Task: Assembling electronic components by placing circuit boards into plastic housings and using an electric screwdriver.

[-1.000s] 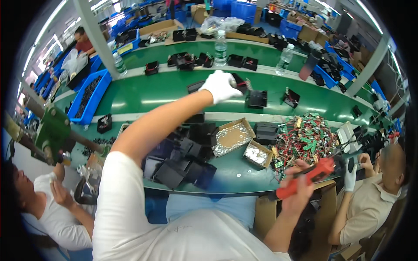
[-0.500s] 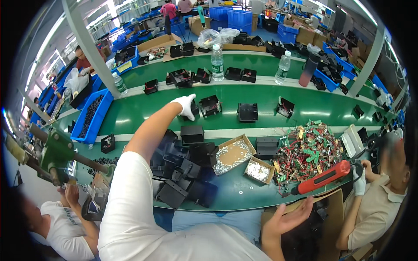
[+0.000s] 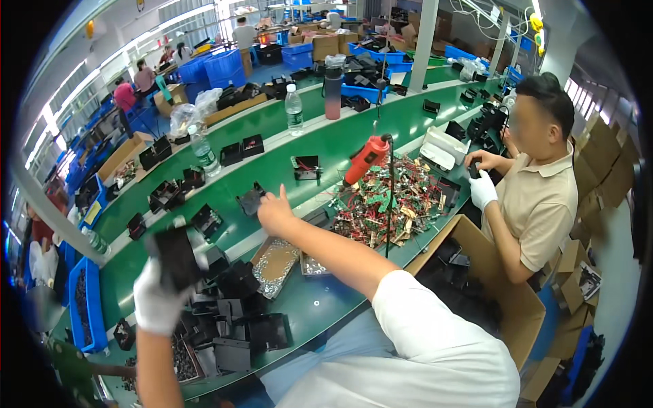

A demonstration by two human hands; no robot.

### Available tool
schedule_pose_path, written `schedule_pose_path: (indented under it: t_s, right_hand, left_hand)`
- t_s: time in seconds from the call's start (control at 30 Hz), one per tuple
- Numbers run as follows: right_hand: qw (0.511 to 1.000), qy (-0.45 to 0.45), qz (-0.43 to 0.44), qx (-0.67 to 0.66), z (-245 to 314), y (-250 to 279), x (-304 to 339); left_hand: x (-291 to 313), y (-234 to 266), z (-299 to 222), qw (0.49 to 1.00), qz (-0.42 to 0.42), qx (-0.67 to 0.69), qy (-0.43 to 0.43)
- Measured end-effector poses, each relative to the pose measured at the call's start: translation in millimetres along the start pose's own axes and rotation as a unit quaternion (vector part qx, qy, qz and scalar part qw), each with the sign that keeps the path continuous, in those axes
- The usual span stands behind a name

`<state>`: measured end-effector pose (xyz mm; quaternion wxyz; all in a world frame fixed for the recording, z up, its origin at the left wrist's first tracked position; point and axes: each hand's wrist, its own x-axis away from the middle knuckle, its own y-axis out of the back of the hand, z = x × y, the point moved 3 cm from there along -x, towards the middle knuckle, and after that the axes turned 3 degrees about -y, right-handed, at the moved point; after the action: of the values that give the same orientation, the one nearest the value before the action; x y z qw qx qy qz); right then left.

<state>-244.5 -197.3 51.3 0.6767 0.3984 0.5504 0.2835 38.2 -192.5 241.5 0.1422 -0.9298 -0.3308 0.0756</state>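
Observation:
In my gloved left hand is a black plastic case, held up over the left part of the bench and blurred by motion. My bare right hand is stretched across to the green belt, its fingers on the edge of another black case; part of the grip is hidden by the hand. An open black case with wires inside lies on the belt between my hands. Below my left hand's case is a heap of black plastic cases.
A cardboard tray of metal washers sits beside the heap. Right of it lies a pile of circuit boards and wires, with a red electric screwdriver hanging above. A co-worker works at the right, behind a large carton.
The view has turned right. My left hand has come back from the belt with a black case. My right hand has moved from the bench's near edge out to a case on the belt.

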Motion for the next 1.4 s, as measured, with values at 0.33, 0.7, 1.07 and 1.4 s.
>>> schedule_pose_path:
  t_s: [0.33, 0.7, 1.07, 1.4]
  right_hand:
    - [0.937, -0.107, -0.087, -0.322, 10.8, 220.2, 188.2]
    - [0.89, -0.421, 0.161, 0.065, -76.2, 292.5, 401.6]
    - [0.8, -0.114, 0.096, -0.581, 20.4, 225.2, 227.0]
    - [0.922, -0.184, 0.014, -0.34, 71.0, 185.2, 225.9]
  left_hand:
    - [121.1, -49.4, 130.7, 0.886, 0.166, 0.412, 0.136]
    - [70.5, -98.7, 202.2, 0.957, 0.115, 0.213, 0.162]
    - [80.4, -78.8, 191.8, 0.985, 0.172, -0.013, 0.01]
    - [94.3, -57.4, 202.2, 0.968, -0.09, -0.173, -0.157]
